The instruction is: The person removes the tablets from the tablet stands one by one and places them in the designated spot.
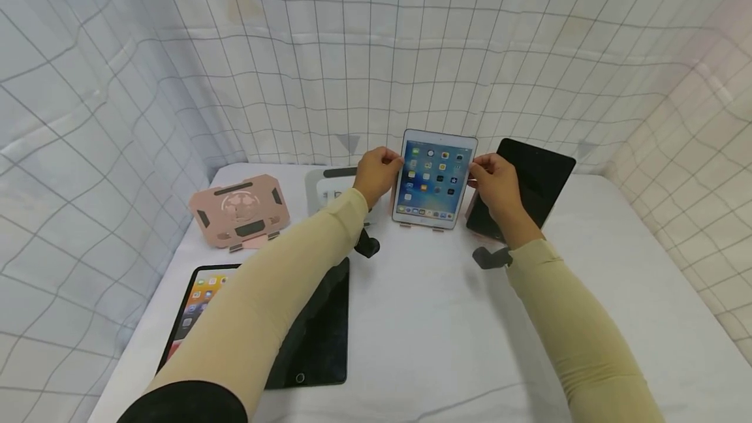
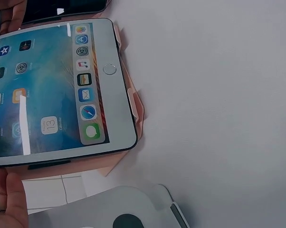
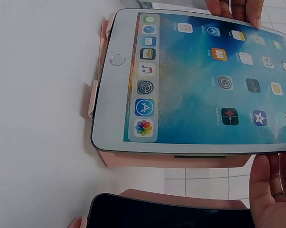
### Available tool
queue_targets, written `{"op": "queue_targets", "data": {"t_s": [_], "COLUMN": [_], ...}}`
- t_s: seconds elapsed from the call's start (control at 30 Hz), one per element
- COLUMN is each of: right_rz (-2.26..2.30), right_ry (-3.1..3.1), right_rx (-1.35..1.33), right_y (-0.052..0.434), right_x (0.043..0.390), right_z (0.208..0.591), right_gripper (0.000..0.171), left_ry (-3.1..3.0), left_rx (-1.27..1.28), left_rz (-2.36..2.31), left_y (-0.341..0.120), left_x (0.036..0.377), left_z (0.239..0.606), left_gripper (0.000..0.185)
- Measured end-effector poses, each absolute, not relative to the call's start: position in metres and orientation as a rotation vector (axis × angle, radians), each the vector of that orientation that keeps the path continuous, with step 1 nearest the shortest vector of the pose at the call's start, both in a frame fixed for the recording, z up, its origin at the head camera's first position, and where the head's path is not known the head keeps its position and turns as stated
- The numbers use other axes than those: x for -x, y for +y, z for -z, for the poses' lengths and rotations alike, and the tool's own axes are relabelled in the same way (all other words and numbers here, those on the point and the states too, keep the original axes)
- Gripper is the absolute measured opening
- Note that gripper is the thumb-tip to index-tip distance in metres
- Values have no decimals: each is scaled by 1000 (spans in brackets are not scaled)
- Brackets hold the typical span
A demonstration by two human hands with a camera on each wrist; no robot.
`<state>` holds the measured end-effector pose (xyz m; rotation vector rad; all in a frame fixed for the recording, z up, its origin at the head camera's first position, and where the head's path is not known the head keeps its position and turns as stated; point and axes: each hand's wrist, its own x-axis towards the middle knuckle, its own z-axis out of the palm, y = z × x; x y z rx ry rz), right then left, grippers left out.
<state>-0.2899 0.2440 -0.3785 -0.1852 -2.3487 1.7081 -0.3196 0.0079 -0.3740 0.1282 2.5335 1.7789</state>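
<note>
A white tablet (image 1: 435, 178) with a lit screen of app icons leans back, upright, on a pink stand (image 3: 92, 99), whose small lips hold its bottom edge. My left hand (image 1: 376, 178) pinches the tablet's left side edge between thumb and fingers. On the opposite side edge, my right hand (image 1: 499, 191) grips with its thumb and fingertips. Right behind that hand, a black tablet (image 1: 537, 178) with a dark screen leans on another pink stand (image 3: 181, 198). Beside my left hand is a grey stand (image 2: 100, 209), partly covered by the hand and sleeve in the head view.
An unoccupied pink stand (image 1: 241, 211) stands at the table's back left. At the front left lie a tablet with a lit colourful screen (image 1: 200, 296) and a dark-screened tablet (image 1: 323, 338), both partly under my left sleeve in view. White grid-patterned cloth (image 1: 435, 51) hangs behind.
</note>
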Motion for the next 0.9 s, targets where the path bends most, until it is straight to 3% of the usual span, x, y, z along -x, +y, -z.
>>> {"op": "queue_targets", "data": {"t_s": [0.9], "right_rz": [-1790], "right_ry": [-2407], "right_rx": [154], "right_y": [236], "right_x": [246], "right_z": [370], "right_gripper": [19], "left_ry": [2334], "left_rx": [-351], "left_rz": [-1838], "left_y": [-27], "left_x": [290], "left_z": [376], "left_gripper": [16]}}
